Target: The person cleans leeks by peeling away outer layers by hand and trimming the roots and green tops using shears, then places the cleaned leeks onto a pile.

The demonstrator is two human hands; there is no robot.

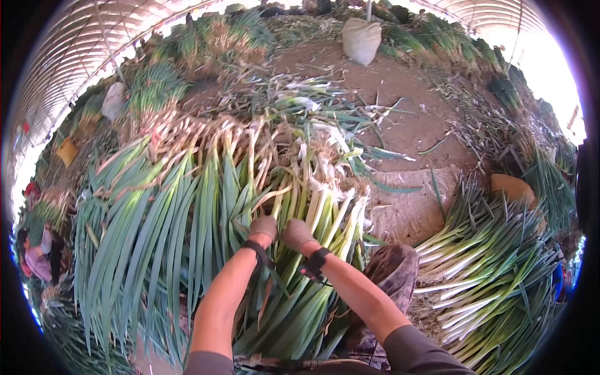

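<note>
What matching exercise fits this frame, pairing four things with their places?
Things: 1 left hand; 2 white sack; 3 orange object; 4 smaller green-onion bundle.
Places: A on the far dirt floor, top of frame; B lower right; C on the big green-onion pile, centre; D right edge, above the smaller bundle.
Pairs: 1-C; 2-A; 3-D; 4-B.

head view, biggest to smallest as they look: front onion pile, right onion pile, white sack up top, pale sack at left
1. front onion pile
2. right onion pile
3. white sack
4. pale sack
Both sacks lie far off, so their order is unsure.
</note>
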